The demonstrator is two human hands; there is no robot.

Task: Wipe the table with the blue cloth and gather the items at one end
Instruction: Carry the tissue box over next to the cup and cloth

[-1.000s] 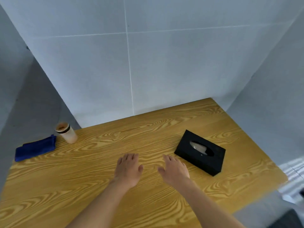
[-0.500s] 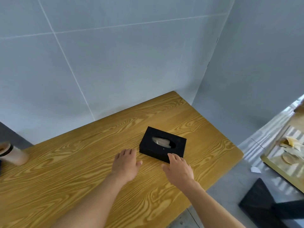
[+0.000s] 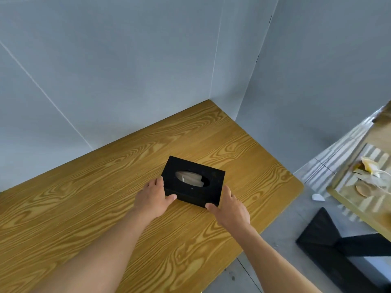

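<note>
A black tissue box (image 3: 209,192) with a pale tissue showing in its oval slot lies on the wooden table (image 3: 88,208), near the table's right end. My left hand (image 3: 153,197) clasps the box's left end, thumb on the front face. My right hand (image 3: 229,207) clasps the box's right front corner. The box rests flat on the table between both hands. The blue cloth and the cup are out of view to the left.
Grey walls close off the table at the back and right. The table's right edge (image 3: 296,193) drops to a grey floor. On the floor to the right stand a black object (image 3: 330,240) and a second wooden surface (image 3: 364,187) with scraps.
The view has swung right, so the cup and blue cloth left the frame. Both hands moved forward from the bare tabletop and closed on the two ends of the tissue box.
</note>
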